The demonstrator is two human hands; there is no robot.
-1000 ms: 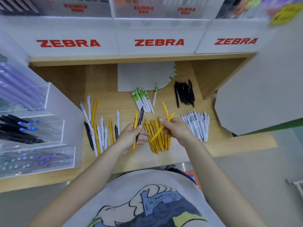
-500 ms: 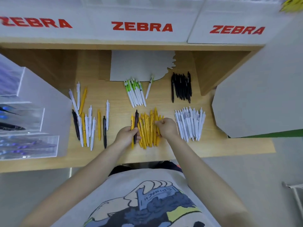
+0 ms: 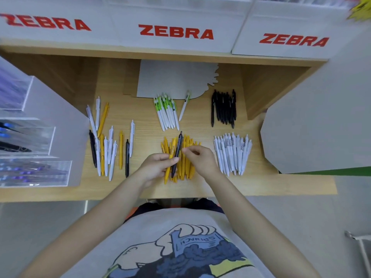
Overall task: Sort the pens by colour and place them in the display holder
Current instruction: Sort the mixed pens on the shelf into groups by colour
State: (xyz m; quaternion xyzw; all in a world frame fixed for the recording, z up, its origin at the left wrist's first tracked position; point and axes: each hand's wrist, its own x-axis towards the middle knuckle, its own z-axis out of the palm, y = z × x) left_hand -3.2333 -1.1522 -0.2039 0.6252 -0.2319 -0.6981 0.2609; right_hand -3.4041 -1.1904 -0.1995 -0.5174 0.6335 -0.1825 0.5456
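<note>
My left hand [image 3: 155, 167] grips a black pen [image 3: 177, 151] and a yellow pen [image 3: 169, 163] together, both pointing away from me over the yellow pen pile [image 3: 186, 157]. My right hand [image 3: 200, 159] hovers over that pile with thumb and forefinger pinched close by the black pen; I see nothing in it. Sorted groups lie on the wooden shelf [image 3: 261, 185]: green-and-white pens [image 3: 166, 113], black pens [image 3: 223, 108], white pens [image 3: 232, 153]. A mixed unsorted bunch [image 3: 108, 141] lies at the left.
A clear acrylic display holder [image 3: 36, 149] with blue and black pens stands at the left edge. A grey card [image 3: 176, 79] lies at the back. White ZEBRA boxes [image 3: 176, 33] sit above. A grey panel [image 3: 317, 125] closes the right side.
My right hand has put its yellow pens down on the pile and now comes toward the black pen. My left hand still holds the black and yellow pens. The camera tilted down.
</note>
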